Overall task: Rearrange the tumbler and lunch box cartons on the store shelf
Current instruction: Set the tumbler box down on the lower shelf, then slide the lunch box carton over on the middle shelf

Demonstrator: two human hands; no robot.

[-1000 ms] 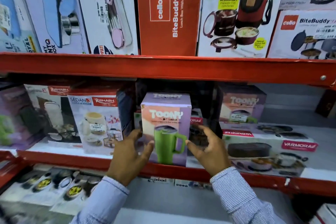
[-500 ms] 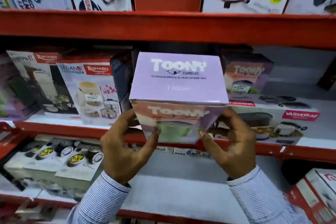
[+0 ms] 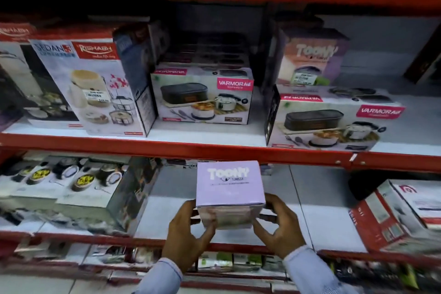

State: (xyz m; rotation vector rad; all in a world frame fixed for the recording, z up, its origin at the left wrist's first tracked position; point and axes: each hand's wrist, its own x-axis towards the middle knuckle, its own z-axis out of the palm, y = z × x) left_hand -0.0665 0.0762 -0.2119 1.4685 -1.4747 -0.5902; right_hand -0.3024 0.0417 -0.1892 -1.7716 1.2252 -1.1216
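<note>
lifted off the middle shelf a second ago and now carried low, in front of the lower shelf: purple tumbler carton point(image 3: 230, 185), top face up, lettering readable. clamped between both hands. left hand point(image 3: 185, 237) curled round the left side, thumb up against the front face, fingers hidden behind; right hand point(image 3: 280, 229) mirrored on the right side, thumb at the lower front corner. neither hand flat open, both closed on the carton's walls.

for the step in hand, judged only from this view: best kept level, grip on the side walls rather than the top flap, which could pop. bare white patch of the lower shelf point(image 3: 310, 217) just behind the carton looks like the likely landing spot. worth sliding in base first, front face outward, clear of the red-and-white carton point(image 3: 393, 217) at right and the tray-like box of small pots point(image 3: 71, 188) at left. not possible to tell whether the base already touches the shelf.

counted outward: two tumbler cartons in all, the held one and a second tumbler carton point(image 3: 312, 57) on the middle shelf point(image 3: 191, 148), standing on a flat lunch box carton point(image 3: 334, 122). two such flat lunch box cartons, the other lunch box carton point(image 3: 202, 98) sitting further back in the middle. one tall tiffin carton point(image 3: 88, 83) clearly at left, with more behind it, too blurred to count.
</note>
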